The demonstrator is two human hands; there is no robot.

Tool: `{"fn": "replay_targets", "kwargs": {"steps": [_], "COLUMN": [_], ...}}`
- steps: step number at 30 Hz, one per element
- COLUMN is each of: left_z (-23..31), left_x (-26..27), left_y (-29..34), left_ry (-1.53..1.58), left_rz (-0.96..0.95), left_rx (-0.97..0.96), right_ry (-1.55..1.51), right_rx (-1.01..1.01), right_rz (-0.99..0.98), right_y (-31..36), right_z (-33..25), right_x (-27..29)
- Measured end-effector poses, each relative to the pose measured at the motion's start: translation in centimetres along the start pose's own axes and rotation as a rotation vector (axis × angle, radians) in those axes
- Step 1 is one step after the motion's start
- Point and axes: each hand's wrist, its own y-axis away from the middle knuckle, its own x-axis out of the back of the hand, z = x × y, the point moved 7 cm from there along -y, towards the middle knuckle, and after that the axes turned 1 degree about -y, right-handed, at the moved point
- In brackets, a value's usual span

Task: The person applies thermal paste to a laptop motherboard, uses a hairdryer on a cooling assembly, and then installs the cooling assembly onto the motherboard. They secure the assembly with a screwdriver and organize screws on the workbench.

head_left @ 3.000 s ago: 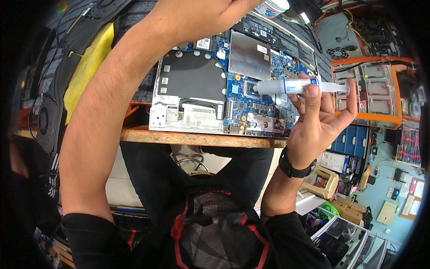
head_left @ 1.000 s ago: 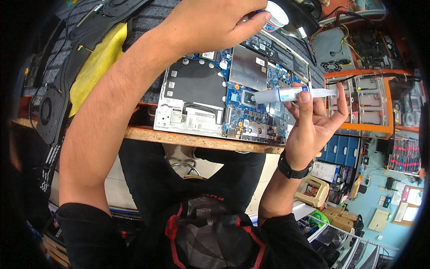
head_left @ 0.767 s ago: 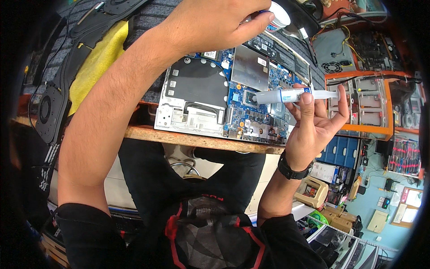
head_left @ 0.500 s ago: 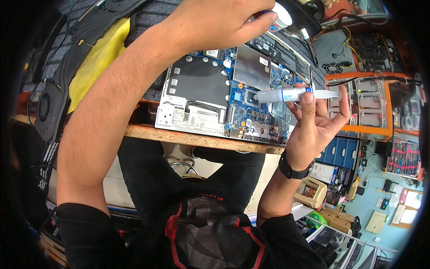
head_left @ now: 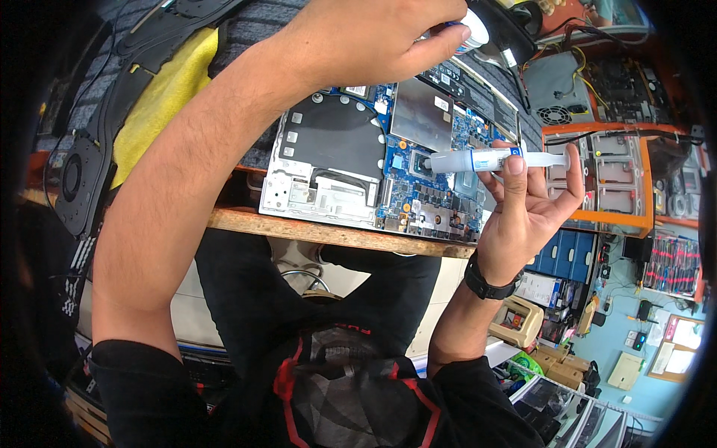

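Note:
My right hand (head_left: pixel 523 194) is closed round a translucent plastic syringe (head_left: pixel 489 159), one finger at the end of its plunger. The syringe lies nearly level, its tip end pointing left over a chip on the blue circuit board (head_left: pixel 403 160). That board belongs to an opened laptop (head_left: pixel 317 190) with a silver frame, dark speaker area and black battery (head_left: pixel 467 86). Beyond the laptop, my left hand (head_left: pixel 396 37) reaches across from the left, its fingers closed on a small white round container (head_left: pixel 473 31). Part of that container is hidden behind the fingers.
A wooden bench edge (head_left: pixel 336 237) runs in front of the laptop. At left lie a yellow cloth (head_left: pixel 164 101) and a black panel with a fan (head_left: pixel 75 178). On the right stand an orange-framed drawer unit (head_left: pixel 609 179) and a grey power supply (head_left: pixel 556 86).
My left hand and the white container have shifted slightly to the right. The syringe in my right hand stays almost where it was.

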Motion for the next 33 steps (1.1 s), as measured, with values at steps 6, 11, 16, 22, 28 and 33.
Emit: {"fn": "replay_targets", "kwargs": {"steps": [6, 11, 16, 22, 28, 33], "left_z": [-0.14, -0.11, -0.05, -0.04, -0.08, -0.20], "left_x": [0.01, -0.04, 0.02, 0.13, 0.15, 0.10], "left_y": [-0.09, -0.08, -0.10, -0.07, -0.12, -0.08], "left_ry": [0.000, -0.002, 0.000, -0.001, 0.013, 0.014], "left_rz": [-0.021, -0.019, -0.024, -0.005, -0.010, -0.022], "left_rx": [0.019, 0.011, 0.008, 0.000, 0.018, 0.023], "right_ry": [0.019, 0.014, 0.027, 0.021, 0.017, 0.036], "right_rx": [0.004, 0.004, 0.007, 0.009, 0.008, 0.010], "right_rz": [-0.009, 0.004, -0.002, -0.011, -0.011, -0.016], "right_y": [0.09, 0.17, 0.07, 0.02, 0.03, 0.07], "right_z": [0.35, 0.26, 0.32, 0.26, 0.16, 0.05], "right_x": [0.20, 0.04, 0.17, 0.12, 0.03, 0.12]}}
